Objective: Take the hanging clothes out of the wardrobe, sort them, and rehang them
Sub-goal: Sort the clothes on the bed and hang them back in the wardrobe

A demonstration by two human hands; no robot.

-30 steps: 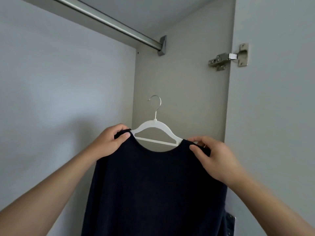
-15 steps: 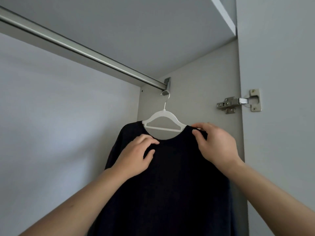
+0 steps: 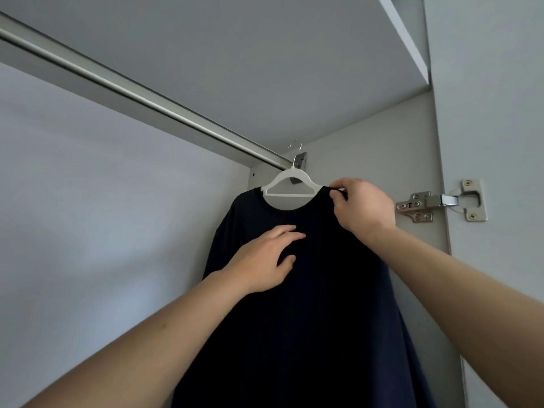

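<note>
A dark navy top (image 3: pixel 309 304) hangs on a white plastic hanger (image 3: pixel 290 184) with a metal hook. The hook reaches up at the right end of the metal wardrobe rail (image 3: pixel 141 95), near the rail bracket; whether it sits on the rail I cannot tell. My right hand (image 3: pixel 363 206) pinches the top's right shoulder at the hanger's end. My left hand (image 3: pixel 265 260) lies on the chest of the top below the neckline, fingers loosely spread.
The wardrobe's pale back wall (image 3: pixel 103 231) is at the left and its side panel (image 3: pixel 368 160) behind the hanger. The open door (image 3: pixel 494 113) with a metal hinge (image 3: pixel 441 203) stands at the right. A shelf underside (image 3: pixel 235 54) runs above the rail.
The hanger with the top has gone up to the rail's right end. My left hand left the left shoulder and now rests on the chest. The camera has tilted upward.
</note>
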